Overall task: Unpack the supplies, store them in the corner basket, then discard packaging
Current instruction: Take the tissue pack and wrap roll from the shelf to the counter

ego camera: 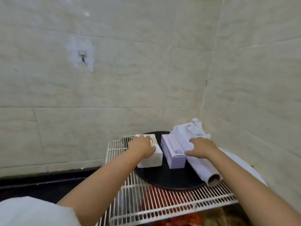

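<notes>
A white box lies on a black round plate on top of a white wire rack in the tiled corner. My left hand rests on top of this box, fingers wrapped over its far end. To its right lies a pale purple box. My right hand presses on a roll of white wrap with a cardboard core, thumb against the purple box. Crumpled white packaging sits behind, in the corner.
Tiled walls close in at the back and right. An adhesive hook hangs on the back wall. A dark counter edge runs at the left. Red items show under the rack. A white sleeve fills the bottom left.
</notes>
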A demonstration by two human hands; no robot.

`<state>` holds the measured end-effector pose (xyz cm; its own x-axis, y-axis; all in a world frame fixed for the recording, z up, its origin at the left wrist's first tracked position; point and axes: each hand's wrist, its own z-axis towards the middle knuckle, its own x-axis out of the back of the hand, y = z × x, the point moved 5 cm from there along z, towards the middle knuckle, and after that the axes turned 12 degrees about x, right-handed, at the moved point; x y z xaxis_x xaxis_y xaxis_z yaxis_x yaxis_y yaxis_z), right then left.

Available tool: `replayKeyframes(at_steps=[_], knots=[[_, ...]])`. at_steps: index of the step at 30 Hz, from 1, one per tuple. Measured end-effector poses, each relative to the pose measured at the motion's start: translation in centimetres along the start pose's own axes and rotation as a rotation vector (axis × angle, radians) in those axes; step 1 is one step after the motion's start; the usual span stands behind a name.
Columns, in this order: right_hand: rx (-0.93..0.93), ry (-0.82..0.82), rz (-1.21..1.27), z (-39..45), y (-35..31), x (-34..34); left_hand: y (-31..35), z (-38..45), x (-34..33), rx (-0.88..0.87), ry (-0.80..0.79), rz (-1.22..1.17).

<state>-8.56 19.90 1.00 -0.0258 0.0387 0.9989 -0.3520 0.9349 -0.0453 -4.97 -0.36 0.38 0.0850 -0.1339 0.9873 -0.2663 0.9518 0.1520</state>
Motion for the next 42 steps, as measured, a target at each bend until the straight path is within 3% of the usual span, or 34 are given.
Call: replayKeyframes(at_steps=[8, 14, 17, 21, 28, 32, 38, 42], knots=[[-0.134, -0.048, 0.293, 2.5, 4.5, -1.2, 1.3, 1.8, -2.1, 0.127, -0.141, -0.001], [-0.100, -0.200, 0.080, 1.0, 1.1, -3.2, 2.3, 3.9, -3.0, 0.226, -0.191, -0.012], [-0.184, -0.186, 0.019, 0.9, -0.1, -4.0, 2.5, 4.8, -3.4, 0.270, -0.199, 0.008], [-0.378, -0.044, 0.153, 1.1, 0.6, -4.3, 2.2, 5.4, -3.6, 0.316, -0.234, 0.018], [-0.265, 0.021, 0.224, 1.0, 2.7, -4.0, 1.2, 5.5, -3.7, 0.369, -0.285, -0.129], [-0.164, 0.056, 0.264, 1.1, 3.9, -2.6, 1.2, 5.0, -3.6, 0.340, -0.223, -0.167], [-0.095, 0.206, 0.375, 1.1, 3.8, 1.0, 3.6, 3.0, -1.8, 0.197, 0.111, 0.208], [0.016, 0.210, 0.454, 1.2, 0.7, 2.0, 0.0, 1.9, 1.3, 0.273, 0.189, 0.101]])
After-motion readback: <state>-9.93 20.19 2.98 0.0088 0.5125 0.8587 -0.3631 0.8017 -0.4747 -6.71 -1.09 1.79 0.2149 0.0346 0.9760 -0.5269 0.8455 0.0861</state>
